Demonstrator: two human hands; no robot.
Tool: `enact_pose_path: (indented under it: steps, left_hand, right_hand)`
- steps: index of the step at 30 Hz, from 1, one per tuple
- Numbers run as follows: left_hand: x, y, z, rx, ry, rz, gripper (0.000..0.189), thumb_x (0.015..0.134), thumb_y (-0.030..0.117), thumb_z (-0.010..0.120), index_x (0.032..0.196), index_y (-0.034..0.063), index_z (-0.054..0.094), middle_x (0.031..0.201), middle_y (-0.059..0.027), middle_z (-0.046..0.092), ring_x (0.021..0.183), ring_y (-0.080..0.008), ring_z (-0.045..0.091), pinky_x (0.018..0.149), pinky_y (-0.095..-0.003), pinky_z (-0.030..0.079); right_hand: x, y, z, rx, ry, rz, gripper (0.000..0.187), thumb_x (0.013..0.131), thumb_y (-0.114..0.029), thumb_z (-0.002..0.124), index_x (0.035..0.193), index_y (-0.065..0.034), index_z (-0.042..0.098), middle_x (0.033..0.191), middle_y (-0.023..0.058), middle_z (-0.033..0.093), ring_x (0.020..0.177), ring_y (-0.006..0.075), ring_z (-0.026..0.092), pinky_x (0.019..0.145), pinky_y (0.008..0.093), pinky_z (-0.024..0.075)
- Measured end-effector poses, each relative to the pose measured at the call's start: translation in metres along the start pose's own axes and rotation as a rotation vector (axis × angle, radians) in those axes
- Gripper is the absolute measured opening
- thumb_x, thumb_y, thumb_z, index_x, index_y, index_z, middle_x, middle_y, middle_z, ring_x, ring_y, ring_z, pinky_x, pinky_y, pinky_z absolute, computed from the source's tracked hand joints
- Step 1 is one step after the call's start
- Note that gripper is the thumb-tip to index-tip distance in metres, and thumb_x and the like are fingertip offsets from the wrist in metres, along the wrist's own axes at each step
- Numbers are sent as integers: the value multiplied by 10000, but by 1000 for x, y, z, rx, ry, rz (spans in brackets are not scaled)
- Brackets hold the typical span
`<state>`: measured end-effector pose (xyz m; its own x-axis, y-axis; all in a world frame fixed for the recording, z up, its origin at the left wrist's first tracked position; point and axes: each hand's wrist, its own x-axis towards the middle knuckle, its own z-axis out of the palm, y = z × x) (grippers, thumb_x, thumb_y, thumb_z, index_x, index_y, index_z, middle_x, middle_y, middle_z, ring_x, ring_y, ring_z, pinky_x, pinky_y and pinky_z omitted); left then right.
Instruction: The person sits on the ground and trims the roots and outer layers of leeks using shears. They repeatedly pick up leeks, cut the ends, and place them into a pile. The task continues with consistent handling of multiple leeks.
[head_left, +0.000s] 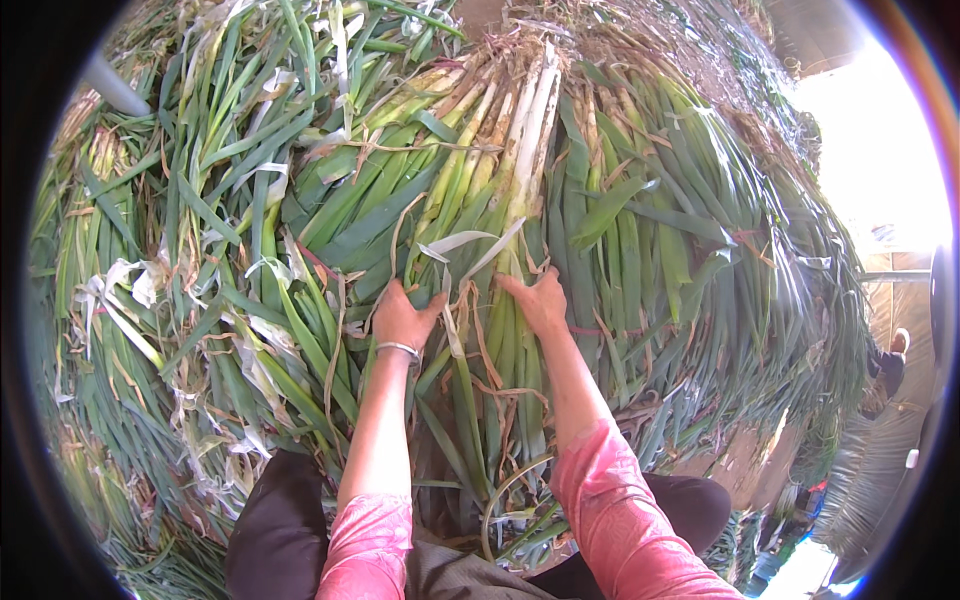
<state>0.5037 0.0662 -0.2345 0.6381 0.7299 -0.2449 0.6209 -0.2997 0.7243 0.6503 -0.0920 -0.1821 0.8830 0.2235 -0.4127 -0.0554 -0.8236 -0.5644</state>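
Note:
In front of me lies a bunch of large green onions, with white and yellowish stalks and dried roots at the far end. My left hand, a silver bangle at its wrist, grips green leaves along the left side of the bunch. On the right side, my right hand holds the leaves below the pale stalks, thumb on top. The fingers of both hands are mostly hidden among the leaves. Between the hands, loose strips of dry skin curl over the greens.
Heaped green onions spread to the left and right, some bunches tied with reddish bands. My knees flank the near leaves. A grey pole rises at the upper left. Another person's foot shows at the right.

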Motion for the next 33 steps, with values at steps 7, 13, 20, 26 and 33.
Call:
enact_pose_path:
  steps: [7,13,20,26,33]
  left_hand:
    - [26,-22,-16,-460,-519,-226,727,727,609,670,1075,-28,618,959,-213,673,958,-332,635,870,-355,465]
    - [14,-32,12,-523,-450,-97,654,828,555,623,1183,11,548,1120,-95,600,1033,-189,536,934,-315,404]
    - [17,-31,-2,-904,-639,-575,625,838,484,644,1276,56,518,1156,-57,592,998,-164,559,893,-301,438]
    - [-25,-115,-4,-1155,-481,-838,611,840,491,639,1233,34,542,1094,-69,622,916,-174,588,837,-316,465]
    - [-38,-163,9,-1305,-274,-760,573,844,489,636,1199,45,563,1068,-51,618,897,-162,579,816,-306,462]
  right_hand:
    - [-9,17,-19,319,-166,-50,1023,638,-514,753,1318,122,331,1228,247,534,1122,330,544,970,348,401]
    - [-3,29,-6,9,-178,-81,1042,641,-507,775,1318,117,287,1269,277,484,1180,339,500,995,361,380]
    - [13,35,2,377,-168,7,918,699,-428,752,1367,30,321,1297,180,497,1191,303,491,1013,360,364]
    - [-27,69,40,793,-475,-13,872,782,-414,697,1416,-4,262,1292,126,490,1182,207,471,1023,305,350]
    - [-47,66,51,142,-434,-66,880,742,-437,718,1373,22,312,1295,326,394,1221,442,406,1049,412,326]
